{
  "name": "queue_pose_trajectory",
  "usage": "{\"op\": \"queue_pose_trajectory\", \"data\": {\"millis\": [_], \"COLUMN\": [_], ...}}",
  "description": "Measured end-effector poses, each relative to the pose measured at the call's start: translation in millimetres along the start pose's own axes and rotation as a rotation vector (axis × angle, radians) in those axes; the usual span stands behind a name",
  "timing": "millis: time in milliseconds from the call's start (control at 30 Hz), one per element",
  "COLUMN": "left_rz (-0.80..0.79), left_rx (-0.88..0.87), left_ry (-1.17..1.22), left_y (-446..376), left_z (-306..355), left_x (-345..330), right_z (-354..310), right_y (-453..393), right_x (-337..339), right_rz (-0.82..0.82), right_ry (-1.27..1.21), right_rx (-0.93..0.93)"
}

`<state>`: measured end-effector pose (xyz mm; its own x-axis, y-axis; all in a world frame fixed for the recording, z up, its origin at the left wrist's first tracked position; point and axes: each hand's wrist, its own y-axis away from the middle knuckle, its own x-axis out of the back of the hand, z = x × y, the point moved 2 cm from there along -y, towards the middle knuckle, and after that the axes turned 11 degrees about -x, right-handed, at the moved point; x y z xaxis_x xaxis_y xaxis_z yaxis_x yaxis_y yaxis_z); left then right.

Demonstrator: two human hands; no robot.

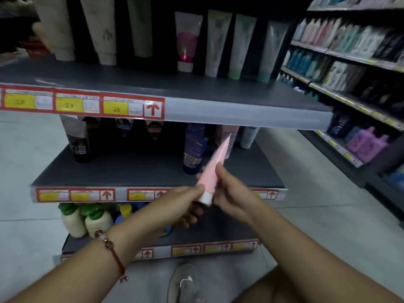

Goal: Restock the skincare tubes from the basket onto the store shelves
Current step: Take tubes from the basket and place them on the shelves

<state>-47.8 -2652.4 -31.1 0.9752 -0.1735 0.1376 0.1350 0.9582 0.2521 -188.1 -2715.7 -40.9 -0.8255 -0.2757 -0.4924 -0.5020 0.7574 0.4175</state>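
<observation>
A pink skincare tube with a white cap points up and away, cap end nearest me, in front of the middle shelf. My left hand grips it at the cap end. My right hand pinches its body from the right. Behind it on the middle shelf stand a dark blue tube, a pinkish tube and a white tube. The top shelf carries several upright white, pink and pale green tubes. No basket is visible.
The bottom shelf holds cream bottles with green caps at its left. A long aisle rack of bottles runs along the right. Pale floor tiles lie on both sides. My foot in a sandal is below the shelving.
</observation>
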Motion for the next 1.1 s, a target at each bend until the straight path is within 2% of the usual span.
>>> {"op": "queue_pose_trajectory", "data": {"millis": [100, 200, 267, 400, 700, 833, 933, 1033, 1100], "left_rz": [0.073, 0.072, 0.066, 0.04, -0.082, -0.183, -0.212, -0.166, -0.12], "left_rx": [-0.115, -0.118, -0.088, -0.058, 0.047, 0.088, 0.111, 0.111, 0.116], "left_ry": [-0.335, -0.564, -0.598, -0.632, -0.753, -0.804, -0.881, -0.889, -0.874], "left_y": [-3.0, -3.5, -2.9, 0.5, 12.9, 25.6, 41.9, 67.5, 90.7], "left_z": [-1.3, -6.2, -10.4, -12.5, -21.0, -24.9, -22.3, -26.0, -34.5], "left_x": [20.7, 35.1, 42.2, 53.1, 76.2, 86.1, 92.9, 108.0, 123.3], "right_z": [-29.3, -52.9, -60.6, -57.4, -51.3, -43.9, -29.1, 3.7, 34.1], "right_y": [-17.0, -36.9, -50.1, -66.8, -64.2, -39.8, -17.8, 6.9, 15.5], "right_x": [15.4, 38.7, 53.2, 77.1, 84.3, 69.4, 41.7, -6.2, -44.4], "right_rz": [0.286, 0.545, 0.636, 0.745, 0.796, 0.854, 0.853, 0.712, 0.515], "right_ry": [0.364, 0.608, 0.736, 0.898, 0.954, 0.871, 0.968, 1.064, 1.16], "right_rx": [0.249, 0.453, 0.5, 0.484, 0.422, 0.526, 0.615, 0.609, 0.547]}}
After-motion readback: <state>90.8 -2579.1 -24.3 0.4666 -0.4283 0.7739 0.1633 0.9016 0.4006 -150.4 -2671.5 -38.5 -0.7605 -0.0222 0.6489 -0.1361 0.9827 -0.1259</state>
